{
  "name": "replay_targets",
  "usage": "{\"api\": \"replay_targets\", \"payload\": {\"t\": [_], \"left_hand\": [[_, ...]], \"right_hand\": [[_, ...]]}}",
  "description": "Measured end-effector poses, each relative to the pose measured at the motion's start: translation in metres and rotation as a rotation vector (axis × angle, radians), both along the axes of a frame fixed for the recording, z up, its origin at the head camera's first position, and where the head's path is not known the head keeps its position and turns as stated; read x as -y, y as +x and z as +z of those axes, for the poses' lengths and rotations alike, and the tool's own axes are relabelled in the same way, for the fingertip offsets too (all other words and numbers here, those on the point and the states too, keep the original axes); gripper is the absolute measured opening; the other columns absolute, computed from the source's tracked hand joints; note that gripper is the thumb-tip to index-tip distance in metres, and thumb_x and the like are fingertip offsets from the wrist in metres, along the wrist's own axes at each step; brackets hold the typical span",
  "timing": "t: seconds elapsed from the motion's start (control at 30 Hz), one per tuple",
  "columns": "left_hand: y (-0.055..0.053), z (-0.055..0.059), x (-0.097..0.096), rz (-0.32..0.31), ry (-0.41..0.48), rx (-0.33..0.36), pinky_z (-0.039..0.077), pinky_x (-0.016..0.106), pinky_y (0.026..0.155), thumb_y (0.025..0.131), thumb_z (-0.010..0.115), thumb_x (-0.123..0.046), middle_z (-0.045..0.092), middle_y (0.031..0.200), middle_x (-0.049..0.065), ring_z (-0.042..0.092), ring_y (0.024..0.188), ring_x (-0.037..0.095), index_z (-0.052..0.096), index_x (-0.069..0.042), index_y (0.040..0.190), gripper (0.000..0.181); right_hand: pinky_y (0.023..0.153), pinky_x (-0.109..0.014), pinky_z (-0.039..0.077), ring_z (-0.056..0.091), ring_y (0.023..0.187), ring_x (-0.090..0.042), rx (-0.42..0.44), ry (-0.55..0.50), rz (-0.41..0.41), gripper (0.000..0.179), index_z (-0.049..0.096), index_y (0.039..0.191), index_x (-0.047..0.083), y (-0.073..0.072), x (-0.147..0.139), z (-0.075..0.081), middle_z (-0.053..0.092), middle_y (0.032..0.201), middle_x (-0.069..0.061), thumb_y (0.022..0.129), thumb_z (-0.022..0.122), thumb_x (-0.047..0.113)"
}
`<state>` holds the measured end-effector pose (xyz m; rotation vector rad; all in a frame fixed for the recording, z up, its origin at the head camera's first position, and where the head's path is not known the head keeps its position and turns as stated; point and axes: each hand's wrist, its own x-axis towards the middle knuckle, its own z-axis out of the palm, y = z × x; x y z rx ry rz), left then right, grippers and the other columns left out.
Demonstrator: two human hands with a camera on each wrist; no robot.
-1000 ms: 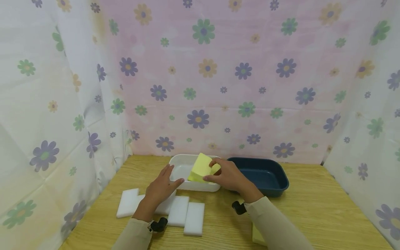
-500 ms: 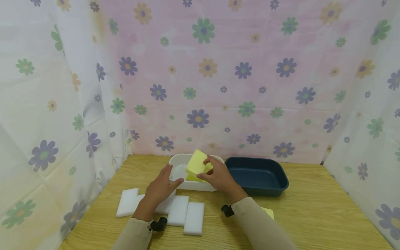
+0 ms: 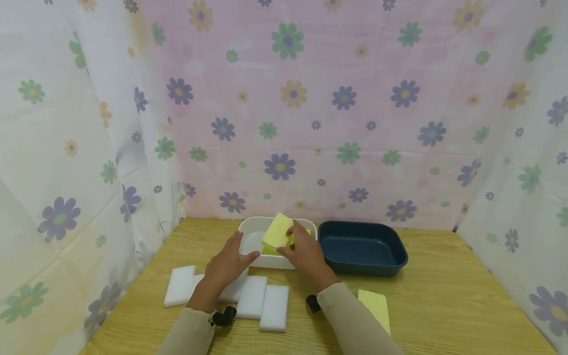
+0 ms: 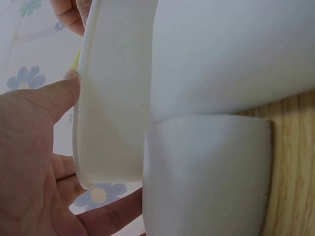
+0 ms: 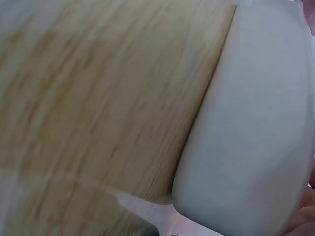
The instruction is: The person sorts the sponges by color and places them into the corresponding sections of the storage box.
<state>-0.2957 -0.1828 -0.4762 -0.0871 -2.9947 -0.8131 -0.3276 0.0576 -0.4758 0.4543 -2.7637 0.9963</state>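
Observation:
My right hand (image 3: pixel 306 251) pinches a yellow sponge (image 3: pixel 276 232) between thumb and fingers, tilted over the white tray (image 3: pixel 245 224). More yellow sponge (image 3: pixel 268 251) shows beneath it, inside the tray. My left hand (image 3: pixel 227 264) lies spread at the tray's near left corner. In the left wrist view its thumb touches the rim of the white tray (image 4: pixel 113 98), and the other fingers reach along the tray's end. The right wrist view shows mostly the outer wall of the white tray (image 5: pixel 251 123), with part of my right hand (image 5: pixel 302 216) at the edge.
A dark blue tray (image 3: pixel 363 270) stands right beside the white one. Several white sponge blocks (image 3: pixel 274 308) lie on the wooden table (image 3: pixel 452 296) in front, at the left. Another yellow sponge (image 3: pixel 378 305) lies near my right sleeve (image 3: pixel 355 320). Flowered curtains enclose the table.
My right hand has moved left with the yellow sponge, further over the white tray. The yellow sponge on the table has come out from behind my right sleeve. My left hand has stayed put.

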Motion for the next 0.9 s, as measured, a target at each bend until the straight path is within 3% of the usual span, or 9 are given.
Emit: {"api": "replay_targets", "payload": {"t": [0.2, 0.3, 0.4, 0.53, 0.6, 0.73, 0.9], "left_hand": [[-0.0006, -0.0007, 0.0022, -0.003, -0.005, -0.001, 0.047, 0.07, 0.094, 0.097, 0.054, -0.07, 0.016, 0.173, 0.012, 0.049, 0.138, 0.05, 0.016, -0.014, 0.167, 0.097], [-0.0003, -0.0012, 0.0025, -0.005, 0.003, -0.001, 0.047, 0.07, 0.094, 0.097, 0.054, -0.07, 0.016, 0.173, 0.012, 0.049, 0.138, 0.05, 0.015, -0.015, 0.167, 0.098], [0.0005, -0.0015, 0.0024, -0.004, 0.015, 0.004, 0.046, 0.071, 0.095, 0.097, 0.055, -0.07, 0.016, 0.174, 0.011, 0.049, 0.137, 0.051, 0.015, -0.015, 0.167, 0.098], [0.0017, -0.0004, 0.0009, -0.006, 0.02, 0.014, 0.045, 0.072, 0.096, 0.098, 0.056, -0.067, 0.016, 0.173, 0.012, 0.048, 0.138, 0.051, 0.015, -0.014, 0.167, 0.097], [0.0021, 0.0001, 0.0007, -0.007, 0.018, 0.015, 0.045, 0.071, 0.097, 0.098, 0.057, -0.066, 0.016, 0.173, 0.012, 0.049, 0.138, 0.051, 0.016, -0.014, 0.167, 0.096], [0.0018, 0.0008, 0.0004, -0.007, 0.014, 0.006, 0.046, 0.071, 0.096, 0.098, 0.057, -0.065, 0.017, 0.173, 0.013, 0.049, 0.137, 0.05, 0.017, -0.013, 0.167, 0.095], [0.0011, -0.0003, 0.0004, -0.002, 0.013, 0.01, 0.046, 0.071, 0.096, 0.098, 0.057, -0.065, 0.016, 0.173, 0.013, 0.05, 0.137, 0.05, 0.016, -0.013, 0.167, 0.096]], "right_hand": [[0.083, -0.037, 0.053, 0.063, 0.1, -0.016, -0.026, 0.081, -0.027, 0.046, 0.062, 0.123, 0.016, 0.0, 0.003, 0.0014, 0.035, 0.168, -0.003, 0.092, 0.077, 0.048], [0.083, -0.042, 0.051, 0.061, 0.096, -0.016, -0.025, 0.094, -0.033, 0.049, 0.061, 0.129, 0.02, -0.0002, 0.0038, 0.0023, 0.045, 0.161, 0.002, 0.092, 0.077, 0.049], [0.081, -0.044, 0.05, 0.063, 0.088, -0.011, -0.016, 0.097, -0.023, 0.046, 0.061, 0.131, 0.025, 0.0008, 0.0045, 0.0023, 0.065, 0.139, 0.007, 0.094, 0.075, 0.047], [0.072, -0.038, 0.048, 0.064, 0.079, -0.003, -0.017, 0.135, 0.004, 0.016, 0.069, 0.112, 0.032, 0.0031, 0.0046, 0.0005, 0.075, 0.117, 0.013, 0.099, 0.069, 0.041], [0.067, -0.034, 0.047, 0.062, 0.073, -0.003, -0.03, 0.16, 0.011, 0.007, 0.072, 0.103, 0.034, 0.0036, 0.0049, -0.0007, 0.077, 0.111, 0.014, 0.101, 0.067, 0.039], [0.063, -0.03, 0.044, 0.055, 0.067, -0.004, -0.059, 0.174, 0.011, 0.012, 0.075, 0.107, 0.035, 0.0039, 0.0054, -0.002, 0.075, 0.096, 0.015, 0.102, 0.065, 0.039], [0.063, -0.029, 0.044, 0.055, 0.067, -0.003, -0.059, 0.175, 0.019, 0.014, 0.076, 0.109, 0.035, 0.0043, 0.0054, -0.0026, 0.074, 0.092, 0.017, 0.102, 0.064, 0.04]]}}
